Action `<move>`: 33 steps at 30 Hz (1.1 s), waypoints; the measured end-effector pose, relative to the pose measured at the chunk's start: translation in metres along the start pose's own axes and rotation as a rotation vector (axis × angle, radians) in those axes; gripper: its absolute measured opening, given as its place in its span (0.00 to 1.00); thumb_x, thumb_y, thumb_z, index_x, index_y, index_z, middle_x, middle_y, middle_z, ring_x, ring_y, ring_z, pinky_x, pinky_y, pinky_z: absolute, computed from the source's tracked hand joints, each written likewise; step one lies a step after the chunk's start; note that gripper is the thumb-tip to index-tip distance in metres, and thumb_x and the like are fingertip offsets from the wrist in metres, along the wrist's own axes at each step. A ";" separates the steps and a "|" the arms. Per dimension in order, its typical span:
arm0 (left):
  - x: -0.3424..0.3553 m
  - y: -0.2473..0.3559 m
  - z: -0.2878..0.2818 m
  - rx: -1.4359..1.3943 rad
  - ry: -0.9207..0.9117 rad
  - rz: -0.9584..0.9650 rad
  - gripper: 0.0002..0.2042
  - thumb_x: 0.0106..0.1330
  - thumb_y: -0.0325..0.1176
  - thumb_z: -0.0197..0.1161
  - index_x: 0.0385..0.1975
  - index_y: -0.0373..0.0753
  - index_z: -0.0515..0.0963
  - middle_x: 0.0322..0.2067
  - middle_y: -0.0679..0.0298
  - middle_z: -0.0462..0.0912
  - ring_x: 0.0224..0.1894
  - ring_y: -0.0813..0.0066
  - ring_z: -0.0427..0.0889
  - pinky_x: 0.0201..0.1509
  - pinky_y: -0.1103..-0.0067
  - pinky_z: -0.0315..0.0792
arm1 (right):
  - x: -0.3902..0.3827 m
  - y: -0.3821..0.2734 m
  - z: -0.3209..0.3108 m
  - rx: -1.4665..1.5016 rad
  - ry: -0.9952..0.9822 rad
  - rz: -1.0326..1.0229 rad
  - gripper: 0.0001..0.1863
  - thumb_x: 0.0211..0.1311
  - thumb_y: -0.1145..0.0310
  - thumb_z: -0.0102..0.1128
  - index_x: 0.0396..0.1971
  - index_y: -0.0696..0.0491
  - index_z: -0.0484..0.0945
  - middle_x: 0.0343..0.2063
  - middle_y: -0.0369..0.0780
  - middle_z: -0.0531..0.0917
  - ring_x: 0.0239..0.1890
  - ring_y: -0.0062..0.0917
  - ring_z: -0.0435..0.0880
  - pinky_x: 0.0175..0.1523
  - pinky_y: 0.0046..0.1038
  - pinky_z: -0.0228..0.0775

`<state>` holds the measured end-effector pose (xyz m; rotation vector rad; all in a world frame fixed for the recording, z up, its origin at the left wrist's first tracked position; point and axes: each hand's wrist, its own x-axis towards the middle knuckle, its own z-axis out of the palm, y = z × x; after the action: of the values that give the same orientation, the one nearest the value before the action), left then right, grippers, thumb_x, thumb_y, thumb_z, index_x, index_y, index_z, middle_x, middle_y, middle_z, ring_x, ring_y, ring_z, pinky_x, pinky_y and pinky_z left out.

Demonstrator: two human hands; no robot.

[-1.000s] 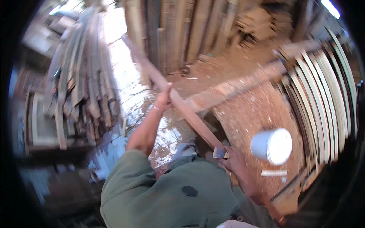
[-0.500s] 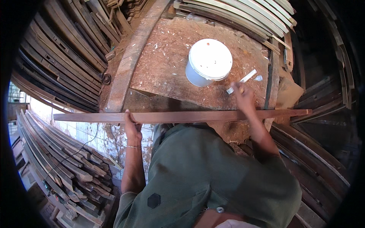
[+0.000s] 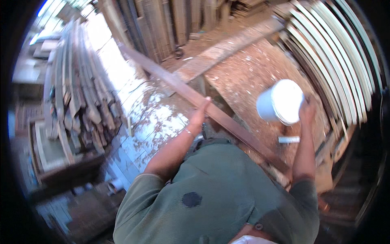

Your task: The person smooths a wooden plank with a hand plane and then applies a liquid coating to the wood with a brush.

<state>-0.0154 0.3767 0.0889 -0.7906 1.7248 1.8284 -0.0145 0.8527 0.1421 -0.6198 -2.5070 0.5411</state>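
Your left hand (image 3: 199,116), to the left of the white lidded bucket (image 3: 280,101), is clasped on the long brown wooden beam (image 3: 176,84), its fingers partly hidden by the wood. That beam slants from well beyond the bucket on its left to the near side of it; the far end smears into the bright floor, and where the near end stops beside your right forearm is hard to make out. Your right hand (image 3: 308,110) is at the bucket's right side, overlapping the edge of its lid in the view — you cannot tell whether it touches, and the blurred fingers do not show whether they are apart or together. A short white strip (image 3: 289,139) lies just on the near side of the bucket, close to that forearm. Right of the bucket, pale curved-looking boards (image 3: 341,57) are stacked; far to its left, the heaped timber lengths (image 3: 77,81) are blurred, their individual edges running together.
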 end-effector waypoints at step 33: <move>0.076 0.008 -0.399 -0.219 0.341 0.279 0.13 0.68 0.39 0.60 0.42 0.34 0.78 0.35 0.65 0.81 0.35 0.78 0.80 0.38 0.80 0.73 | -0.179 -0.468 0.167 -0.041 -0.688 -0.555 0.38 0.49 0.52 0.71 0.55 0.61 0.70 0.44 0.56 0.79 0.49 0.51 0.77 0.54 0.44 0.69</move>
<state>-0.0458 -0.0236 0.0291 -1.0438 1.9466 2.2009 -0.1179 0.3355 0.1672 0.3287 -3.1425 0.5457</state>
